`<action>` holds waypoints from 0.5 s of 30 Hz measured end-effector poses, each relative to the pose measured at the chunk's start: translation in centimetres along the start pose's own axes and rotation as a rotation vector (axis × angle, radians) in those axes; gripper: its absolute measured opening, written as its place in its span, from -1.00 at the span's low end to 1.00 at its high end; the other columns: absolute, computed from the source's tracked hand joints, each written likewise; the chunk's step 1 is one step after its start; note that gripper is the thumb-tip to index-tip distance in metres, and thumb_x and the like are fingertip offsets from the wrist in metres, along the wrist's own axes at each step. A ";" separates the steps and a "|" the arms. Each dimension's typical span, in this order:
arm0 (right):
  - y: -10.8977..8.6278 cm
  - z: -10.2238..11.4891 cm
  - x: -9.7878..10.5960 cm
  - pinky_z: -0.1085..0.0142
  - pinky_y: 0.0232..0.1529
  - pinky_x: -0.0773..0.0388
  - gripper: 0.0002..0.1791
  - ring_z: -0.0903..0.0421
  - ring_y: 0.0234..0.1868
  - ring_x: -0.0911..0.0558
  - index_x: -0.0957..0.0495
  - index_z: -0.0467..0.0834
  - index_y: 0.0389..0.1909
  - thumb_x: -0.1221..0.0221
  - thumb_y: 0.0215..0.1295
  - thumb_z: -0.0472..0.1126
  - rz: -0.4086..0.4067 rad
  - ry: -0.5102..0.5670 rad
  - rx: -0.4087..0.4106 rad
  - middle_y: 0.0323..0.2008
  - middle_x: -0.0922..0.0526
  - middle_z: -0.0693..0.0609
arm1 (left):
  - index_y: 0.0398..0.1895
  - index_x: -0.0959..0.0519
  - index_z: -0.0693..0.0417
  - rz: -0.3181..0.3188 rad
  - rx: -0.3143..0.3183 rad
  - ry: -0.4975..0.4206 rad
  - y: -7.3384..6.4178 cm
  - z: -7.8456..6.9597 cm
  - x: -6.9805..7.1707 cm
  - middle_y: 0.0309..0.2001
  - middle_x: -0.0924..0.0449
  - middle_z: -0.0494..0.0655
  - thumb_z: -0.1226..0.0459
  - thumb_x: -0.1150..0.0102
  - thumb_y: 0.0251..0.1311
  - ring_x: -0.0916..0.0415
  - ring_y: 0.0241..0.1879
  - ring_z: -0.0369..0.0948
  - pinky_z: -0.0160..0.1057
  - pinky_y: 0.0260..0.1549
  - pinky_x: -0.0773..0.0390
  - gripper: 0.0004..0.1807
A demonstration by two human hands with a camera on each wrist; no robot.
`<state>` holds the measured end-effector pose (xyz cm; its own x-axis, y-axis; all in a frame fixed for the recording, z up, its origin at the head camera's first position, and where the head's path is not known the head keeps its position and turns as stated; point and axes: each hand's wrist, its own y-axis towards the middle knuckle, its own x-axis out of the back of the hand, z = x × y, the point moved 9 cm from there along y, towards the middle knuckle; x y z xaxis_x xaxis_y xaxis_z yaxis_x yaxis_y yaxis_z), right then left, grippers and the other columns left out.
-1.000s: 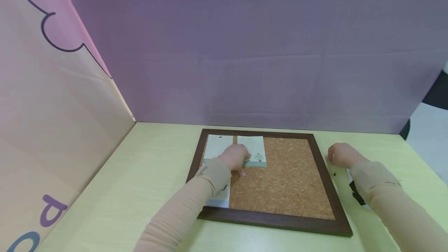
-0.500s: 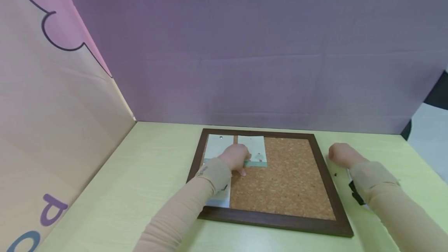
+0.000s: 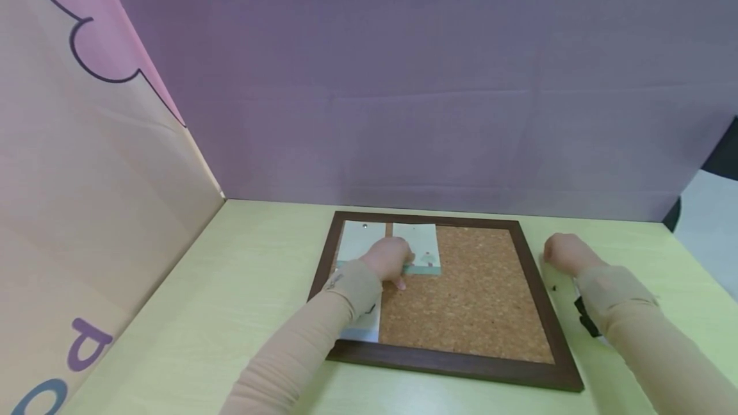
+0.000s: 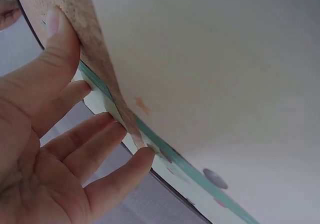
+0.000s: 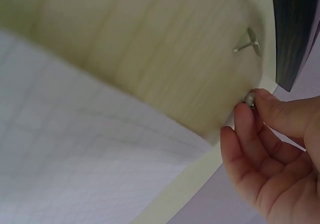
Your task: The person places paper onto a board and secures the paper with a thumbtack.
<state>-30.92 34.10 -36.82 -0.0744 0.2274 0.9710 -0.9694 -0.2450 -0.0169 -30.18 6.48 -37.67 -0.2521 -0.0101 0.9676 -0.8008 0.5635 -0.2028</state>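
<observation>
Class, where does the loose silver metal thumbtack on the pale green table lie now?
In the head view, the loose thumbtack lies on the right, on the table between the dark brown rectangular frame and the beige right sleeve.

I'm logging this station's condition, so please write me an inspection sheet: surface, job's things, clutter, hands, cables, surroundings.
Surface: pale yellow-green wood-grain table.
Job's things: dark-brown-framed rectangular cork board lying on the table; green-banded white paper cards toward its left side; silver metal thumbtack loose on the table, right of the board.
Clutter: white gridded sheet and a black object by the right sleeve, both partly hidden.
Left hand: fingertips at the cards.
Right hand: pinches a small rounded silver metal piece, apparently another tack.
Cables: nothing seen.
Surroundings: creased purple backdrop behind; cream panel with pink printing at left.
</observation>
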 end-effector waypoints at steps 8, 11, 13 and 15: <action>0.2 -0.2 -0.3 0.35 -0.59 -0.07 -0.61 0.22 -0.67 -0.07 -0.06 0.01 -0.80 0.07 -0.06 -0.48 0.020 0.013 -0.010 -0.77 -0.04 0.20 | 0.19 -0.47 0.02 0.010 0.035 -0.050 -0.1 0.3 -0.2 0.19 -0.50 -0.10 0.15 -0.45 -0.23 -0.44 0.19 -0.15 -0.28 0.23 -0.36 -0.25; 0.2 -0.1 -0.3 0.35 -0.58 -0.05 -0.61 0.22 -0.67 -0.05 -0.05 0.01 -0.80 0.07 -0.09 -0.48 0.012 0.012 0.003 -0.77 -0.02 0.20 | 0.18 -0.48 0.02 0.008 0.031 -0.050 -0.1 0.3 -0.2 0.19 -0.51 -0.10 0.15 -0.45 -0.22 -0.44 0.18 -0.15 -0.28 0.23 -0.37 -0.26; 0.1 -0.3 -0.4 0.35 -0.59 -0.04 -0.61 0.21 -0.67 -0.03 -0.04 0.02 -0.80 0.08 -0.11 -0.48 0.020 0.023 -0.005 -0.76 -0.01 0.20 | 0.18 -0.49 0.02 0.007 0.029 -0.048 -0.1 0.3 -0.2 0.18 -0.51 -0.10 0.15 -0.46 -0.22 -0.45 0.17 -0.16 -0.29 0.23 -0.37 -0.26; 0.2 -0.4 -0.4 0.35 -0.59 -0.02 -0.62 0.21 -0.67 -0.02 -0.03 0.03 -0.80 0.09 -0.13 -0.48 0.034 0.031 -0.013 -0.76 0.00 0.20 | 0.17 -0.49 0.03 0.005 0.028 -0.044 -0.1 0.3 -0.1 0.17 -0.52 -0.10 0.15 -0.46 -0.22 -0.46 0.16 -0.16 -0.29 0.22 -0.38 -0.27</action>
<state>-31.13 34.30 -37.33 -0.1144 0.2484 0.9619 -0.9692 -0.2405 -0.0532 -30.22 6.19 -37.83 -0.2797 -0.0437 0.9591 -0.8143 0.5400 -0.2128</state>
